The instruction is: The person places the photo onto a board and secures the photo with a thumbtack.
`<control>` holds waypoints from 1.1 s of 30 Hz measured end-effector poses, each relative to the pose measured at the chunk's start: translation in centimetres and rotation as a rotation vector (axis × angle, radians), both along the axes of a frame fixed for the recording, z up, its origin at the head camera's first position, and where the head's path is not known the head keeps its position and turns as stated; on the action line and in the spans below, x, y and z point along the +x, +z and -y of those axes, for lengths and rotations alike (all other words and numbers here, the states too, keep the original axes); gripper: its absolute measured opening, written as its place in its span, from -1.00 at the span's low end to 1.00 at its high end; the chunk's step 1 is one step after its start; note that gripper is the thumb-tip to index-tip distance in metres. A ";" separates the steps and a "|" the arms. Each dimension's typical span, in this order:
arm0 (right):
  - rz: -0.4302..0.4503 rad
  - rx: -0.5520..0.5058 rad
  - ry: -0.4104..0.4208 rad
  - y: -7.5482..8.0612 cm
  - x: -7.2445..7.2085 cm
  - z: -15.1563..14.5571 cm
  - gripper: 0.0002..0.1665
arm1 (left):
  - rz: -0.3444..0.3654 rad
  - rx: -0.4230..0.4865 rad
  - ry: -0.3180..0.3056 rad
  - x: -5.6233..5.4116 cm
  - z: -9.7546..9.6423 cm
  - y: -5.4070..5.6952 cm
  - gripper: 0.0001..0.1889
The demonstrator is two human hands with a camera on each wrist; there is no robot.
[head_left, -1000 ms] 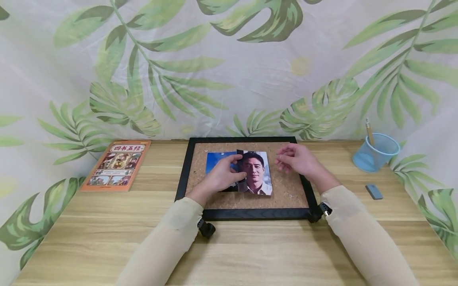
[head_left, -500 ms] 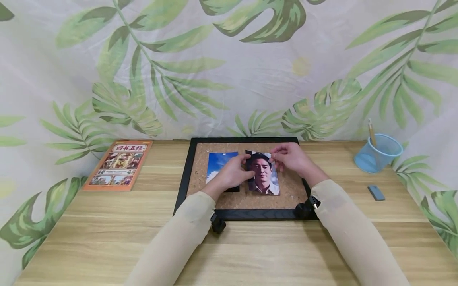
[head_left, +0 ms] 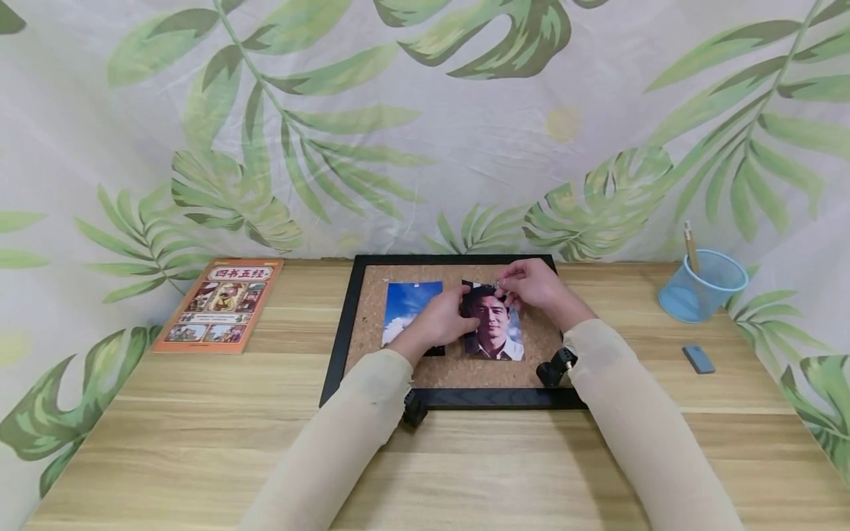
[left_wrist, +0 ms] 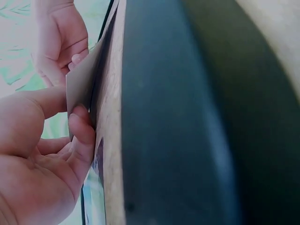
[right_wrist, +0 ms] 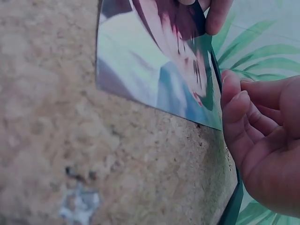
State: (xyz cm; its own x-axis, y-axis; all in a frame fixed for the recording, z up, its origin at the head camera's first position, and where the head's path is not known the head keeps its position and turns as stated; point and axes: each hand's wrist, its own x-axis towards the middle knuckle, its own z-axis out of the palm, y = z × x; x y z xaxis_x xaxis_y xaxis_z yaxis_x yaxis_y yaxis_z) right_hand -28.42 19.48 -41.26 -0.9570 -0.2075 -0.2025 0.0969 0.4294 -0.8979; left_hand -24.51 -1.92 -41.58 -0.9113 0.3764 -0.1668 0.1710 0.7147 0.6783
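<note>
My left hand (head_left: 438,321) pinches the left edge of a portrait photo (head_left: 494,335) between thumb and fingers, over the cork board (head_left: 372,369). In the left wrist view the photo (left_wrist: 80,89) is seen from its side, its edge standing off the cork. At the photo's top edge is my right hand (head_left: 538,284), thumb and fingertips pinched together. A tiny pale pin, mostly hidden, seems to show between them. Left of the portrait lies a blue sky photo (head_left: 401,302), partly behind my left hand, with a small white pin (head_left: 416,285) at its top.
A black frame (head_left: 491,399) borders the board. To the left lies an orange book (head_left: 222,306). A blue mesh cup (head_left: 697,291) with a pencil (head_left: 690,249) stands at the right, and a grey eraser (head_left: 699,359) lies before it. Behind rises a leaf-patterned cloth (head_left: 465,147).
The left hand has moved the portrait photo rightward, off the sky photo it overlapped. The right hand has come left, from beside the portrait to its top edge.
</note>
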 end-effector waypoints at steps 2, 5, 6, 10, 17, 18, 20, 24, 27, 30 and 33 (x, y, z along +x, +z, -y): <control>0.005 -0.003 0.004 -0.1 -0.2 0.1 -0.70 | -0.003 -0.016 -0.004 -0.3 -0.2 -0.1 -0.24; 0.007 -0.011 0.015 -0.5 -0.5 0.2 -0.70 | -0.039 -0.053 -0.022 -1.6 -0.6 -1.8 -0.21; 0.006 -0.011 0.017 -0.6 -0.6 0.2 -0.71 | -0.049 -0.064 -0.028 -2.2 -0.7 -2.4 -0.20; 0.002 0.011 0.035 -0.9 -1.0 0.4 -0.72 | -0.057 -0.102 -0.045 -3.9 -1.1 -4.8 -0.15; 0.018 0.062 0.046 -1.0 -1.6 1.1 -0.73 | -0.036 -0.132 -0.047 -4.9 -1.2 -6.0 -0.11; 0.020 0.068 0.048 -1.0 -1.7 1.3 -0.73 | -0.033 -0.133 -0.046 -4.8 -1.2 -5.9 -0.12; 0.024 0.085 0.053 -0.8 -1.9 1.6 -0.74 | -0.026 -0.133 -0.042 -4.7 -1.2 -5.5 -0.11; 0.044 0.121 0.060 -0.5 -2.4 2.0 -0.75 | -0.016 -0.130 -0.035 -4.1 -1.1 -4.7 -0.12; 0.066 0.148 0.077 -0.5 -2.8 2.1 -0.72 | -0.009 -0.106 -0.034 -3.6 -1.0 -4.2 -0.13; 0.095 0.176 0.089 -0.3 -3.1 2.1 -0.69 | -0.006 -0.091 -0.035 -3.2 -0.9 -3.8 -0.14; 0.128 0.191 0.085 0.0 -3.2 2.1 -0.68 | -0.013 -0.092 -0.038 -2.9 -0.9 -3.4 -0.15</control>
